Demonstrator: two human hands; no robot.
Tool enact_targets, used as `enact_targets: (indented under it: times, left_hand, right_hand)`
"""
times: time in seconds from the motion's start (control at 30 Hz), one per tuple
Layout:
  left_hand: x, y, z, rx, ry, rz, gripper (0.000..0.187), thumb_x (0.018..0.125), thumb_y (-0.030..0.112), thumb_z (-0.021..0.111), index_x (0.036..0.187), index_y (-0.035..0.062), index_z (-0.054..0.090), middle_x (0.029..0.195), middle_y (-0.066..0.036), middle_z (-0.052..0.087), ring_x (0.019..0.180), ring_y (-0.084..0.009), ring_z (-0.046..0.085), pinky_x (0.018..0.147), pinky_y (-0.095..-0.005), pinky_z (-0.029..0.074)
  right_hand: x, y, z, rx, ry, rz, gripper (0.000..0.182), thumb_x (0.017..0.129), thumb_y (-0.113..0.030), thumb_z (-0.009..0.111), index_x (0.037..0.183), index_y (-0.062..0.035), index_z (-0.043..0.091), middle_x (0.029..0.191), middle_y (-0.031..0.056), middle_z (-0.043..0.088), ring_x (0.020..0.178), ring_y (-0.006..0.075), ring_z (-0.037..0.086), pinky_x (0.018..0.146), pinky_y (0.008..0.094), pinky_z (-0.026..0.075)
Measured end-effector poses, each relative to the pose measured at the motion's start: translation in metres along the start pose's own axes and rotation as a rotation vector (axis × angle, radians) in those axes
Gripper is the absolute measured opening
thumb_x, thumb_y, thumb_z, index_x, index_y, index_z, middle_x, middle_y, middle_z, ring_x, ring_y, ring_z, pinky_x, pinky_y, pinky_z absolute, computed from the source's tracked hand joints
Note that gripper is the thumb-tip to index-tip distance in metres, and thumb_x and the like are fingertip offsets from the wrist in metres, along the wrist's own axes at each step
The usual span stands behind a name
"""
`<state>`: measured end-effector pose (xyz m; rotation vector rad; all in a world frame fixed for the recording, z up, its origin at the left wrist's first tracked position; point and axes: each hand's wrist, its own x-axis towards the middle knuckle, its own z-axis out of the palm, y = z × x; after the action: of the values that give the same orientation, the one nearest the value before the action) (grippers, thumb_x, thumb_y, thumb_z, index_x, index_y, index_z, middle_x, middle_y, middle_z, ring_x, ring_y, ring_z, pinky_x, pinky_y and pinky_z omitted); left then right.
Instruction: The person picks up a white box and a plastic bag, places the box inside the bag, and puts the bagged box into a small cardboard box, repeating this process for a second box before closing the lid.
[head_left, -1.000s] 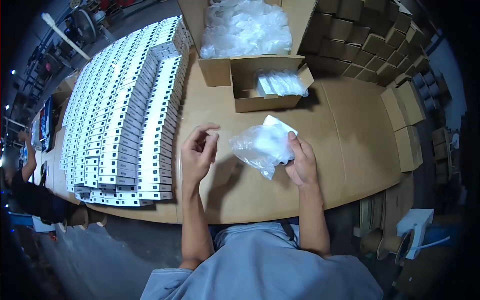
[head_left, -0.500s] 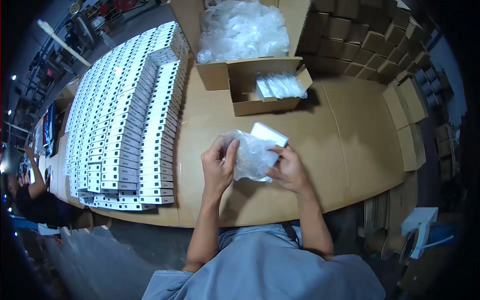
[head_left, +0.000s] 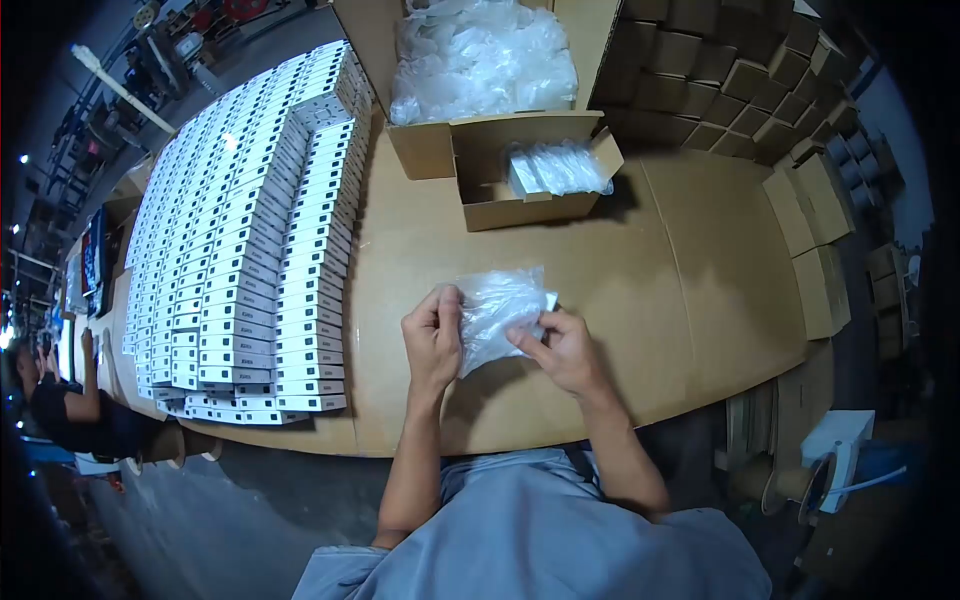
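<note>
"Where are the hands?"

"Mid-view, both closed on a clear plastic bag [head_left: 490,312]. The left hand [head_left: 432,335] pinches its nine o'clock edge; the right hand [head_left: 565,355] grips at four o'clock, thumb on top."

"Why two-handed?"

"Probably to steady the limp film around a white item [head_left: 551,299], whose corner shows at two o'clock."

"And around them?"

"Stacked white boxes [head_left: 240,270] at ten o'clock; at twelve, a small open carton [head_left: 530,212] with wrapped packs [head_left: 565,170], and a larger carton [head_left: 420,155] of crumpled film [head_left: 490,65], seemingly placed for easy reach."
</note>
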<state>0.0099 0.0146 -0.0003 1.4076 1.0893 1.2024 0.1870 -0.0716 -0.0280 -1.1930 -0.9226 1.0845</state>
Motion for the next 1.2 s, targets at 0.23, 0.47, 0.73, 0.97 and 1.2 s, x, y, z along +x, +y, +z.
enact_targets:
  times: [0.23,0.47,0.73,0.97,1.2]
  left_hand:
    - [0.016,0.036,-0.012,0.359,0.174,0.436,0.025,0.084,0.017,0.076,0.106,0.0061,0.074,0.114,-0.011,0.066,0.098,-0.0242,0.059,0.080,-0.0361,0.046]
    - [0.016,0.052,0.002,0.672,-0.108,0.748,0.032,0.074,0.015,0.086,0.102,0.0129,0.072,0.104,-0.003,0.064,0.096,-0.0228,0.060,0.080,-0.0376,0.044]
    - [0.018,0.053,0.014,0.515,-0.112,0.626,0.035,0.074,0.001,0.084,0.105,0.0078,0.069,0.099,-0.005,0.068,0.090,-0.0243,0.066,0.076,-0.0364,0.054]
    - [0.020,0.047,0.006,0.551,-0.249,0.488,0.029,0.080,-0.003,0.078,0.105,0.0032,0.064,0.092,-0.013,0.068,0.086,-0.0293,0.068,0.077,-0.0388,0.055]
    - [0.022,0.061,-0.001,0.614,-0.546,0.323,0.029,0.094,0.013,0.066,0.117,0.0037,0.052,0.097,-0.020,0.068,0.093,-0.0360,0.066,0.086,-0.0458,0.049]
  right_hand:
    - [0.001,-0.020,0.010,-0.434,0.192,-0.199,0.022,0.079,-0.010,0.087,0.094,0.0030,0.075,0.096,0.0156,0.068,0.083,0.0236,0.065,0.071,0.0336,0.051]
    - [-0.001,-0.034,0.015,-0.522,0.207,-0.214,0.021,0.078,-0.008,0.086,0.094,0.0025,0.076,0.096,0.0172,0.069,0.086,0.0290,0.068,0.074,0.0367,0.053]
    - [-0.005,-0.030,0.013,-0.537,0.200,-0.184,0.021,0.081,-0.011,0.085,0.093,0.0029,0.076,0.096,0.0175,0.068,0.085,0.0283,0.068,0.073,0.0367,0.053]
    - [-0.007,-0.034,0.011,-0.533,0.210,-0.158,0.019,0.081,-0.012,0.084,0.092,0.0002,0.077,0.094,0.0170,0.067,0.085,0.0277,0.067,0.073,0.0370,0.052]
    - [-0.006,-0.029,0.005,-0.640,0.209,-0.182,0.020,0.080,-0.015,0.085,0.086,0.0008,0.074,0.092,0.0175,0.066,0.083,0.0305,0.066,0.073,0.0390,0.052]
